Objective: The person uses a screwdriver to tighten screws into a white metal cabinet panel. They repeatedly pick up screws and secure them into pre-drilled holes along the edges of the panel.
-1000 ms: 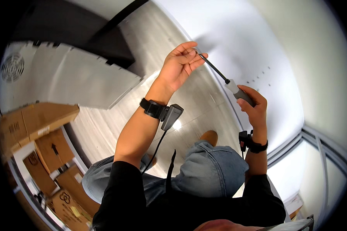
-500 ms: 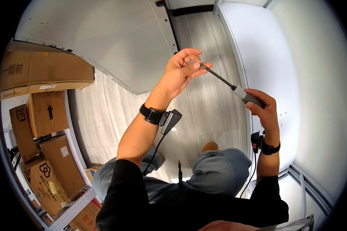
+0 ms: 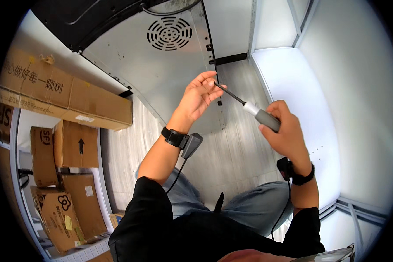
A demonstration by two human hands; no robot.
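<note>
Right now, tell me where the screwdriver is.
In the head view, the screwdriver is right of centre: the right hand grips its grey handle, and the left hand pinches its dark tip, in front of the vented metal panel.

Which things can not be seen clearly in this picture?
- Head view: tip of the screwdriver, hidden by the left hand's fingers; whether they pinch something is too small to tell.
- Its handle end, covered by the right hand.
- Boxes, cut off by the left rim.
</note>
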